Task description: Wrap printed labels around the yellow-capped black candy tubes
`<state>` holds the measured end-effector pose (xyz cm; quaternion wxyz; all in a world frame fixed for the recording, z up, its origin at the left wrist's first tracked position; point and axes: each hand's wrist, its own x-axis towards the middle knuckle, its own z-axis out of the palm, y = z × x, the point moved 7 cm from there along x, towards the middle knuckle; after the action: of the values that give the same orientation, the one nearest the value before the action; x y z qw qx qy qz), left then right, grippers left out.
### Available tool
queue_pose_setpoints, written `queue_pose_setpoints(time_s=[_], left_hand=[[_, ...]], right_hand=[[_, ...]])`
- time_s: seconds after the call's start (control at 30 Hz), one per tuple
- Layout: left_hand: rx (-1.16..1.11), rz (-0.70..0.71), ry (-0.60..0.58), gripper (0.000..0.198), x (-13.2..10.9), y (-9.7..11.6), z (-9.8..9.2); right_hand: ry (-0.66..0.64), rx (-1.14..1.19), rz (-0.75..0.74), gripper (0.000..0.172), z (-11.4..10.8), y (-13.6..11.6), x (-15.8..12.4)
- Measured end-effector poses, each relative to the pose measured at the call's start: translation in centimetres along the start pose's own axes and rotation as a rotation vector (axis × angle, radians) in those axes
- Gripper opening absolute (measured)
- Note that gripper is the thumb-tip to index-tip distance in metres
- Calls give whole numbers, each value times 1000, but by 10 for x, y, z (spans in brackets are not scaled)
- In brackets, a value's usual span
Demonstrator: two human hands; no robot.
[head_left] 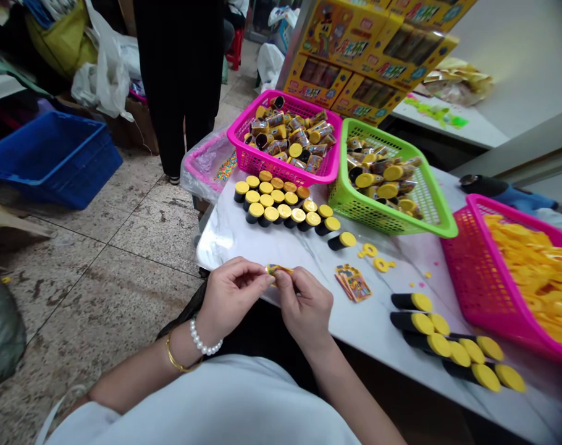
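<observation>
Near the table's front edge, my left hand (pixel 232 293) and my right hand (pixel 307 303) pinch the two ends of a small yellow printed card (pixel 278 269), which looks bent or rolled. The fingers hide much of it. To the right of my right hand lies a loose pile of colourful printed cards (pixel 354 283). Two yellow plastic ring pieces (pixel 381 265) sit just behind the pile. Several black tubes with yellow caps (pixel 270 214) stand in rows beyond my hands, and one leans at the right end.
More black tubes with yellow caps (pixel 475 351) lie at the right. A pink basket (pixel 244 162) and a green basket (pixel 392 224) hold wrapped tubes. Another pink basket (pixel 475 272) holds yellow plastic parts. Yellow boxes (pixel 364 55) are stacked behind. A blue crate (pixel 54 167) is on the floor; a person (pixel 179 80) stands nearby.
</observation>
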<state>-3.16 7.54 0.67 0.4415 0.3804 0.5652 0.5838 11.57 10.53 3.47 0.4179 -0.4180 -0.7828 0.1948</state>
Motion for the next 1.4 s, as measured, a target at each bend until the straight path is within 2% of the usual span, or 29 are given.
queue_pose_setpoints(time_s=[0.1,0.27,0.33,0.4,0.43,0.5,0.53,0.6,0.67,0.7,0.77,0.87,0.9,0.97,1.07,1.2,1.4], left_hand=[[-23,6,21,11,3,1,-5],[-98,-247,-64,22,6,-10,-3],[-123,-312,-92,27,5,-13,-2],[-149,-335,-89,29,5,-15,-2],[-160,-345,-86,30,4,-15,-3],[-189,-382,-88,32,4,-16,-2],[-208,-410,-100,33,4,-17,-1],[-263,-470,-123,36,6,-18,2],[-323,-522,-134,38,8,-19,4],[-350,-544,-138,38,9,-19,5],[-399,-583,-148,39,11,-20,7],[-450,-620,-185,40,13,-21,12],[-461,-627,-199,40,13,-21,14],[-483,-631,-220,40,13,-21,18],[-525,-627,-244,39,13,-20,24],[-560,-617,-277,37,11,-22,30],[-642,-590,-225,38,16,-24,30]], right_hand=[[-37,-5,-28,29,5,-2,0],[-132,-5,-103,30,8,-10,1],[-187,11,-106,28,2,-6,9],[-152,-46,-79,19,-15,10,24],[-92,-122,-52,18,-28,23,33],[46,-356,6,29,-55,54,50],[70,-469,48,35,-63,70,57],[20,-610,139,33,-71,99,65],[11,-626,213,26,-75,111,64],[38,-566,245,26,-78,108,60],[97,-276,304,30,-80,93,47],[-3,400,392,37,-61,60,30],[-48,563,411,38,-53,49,26],[-106,721,451,42,-40,37,22],[-114,736,521,43,-28,40,23],[-29,630,546,31,-30,45,24],[-26,546,435,22,-34,17,18]])
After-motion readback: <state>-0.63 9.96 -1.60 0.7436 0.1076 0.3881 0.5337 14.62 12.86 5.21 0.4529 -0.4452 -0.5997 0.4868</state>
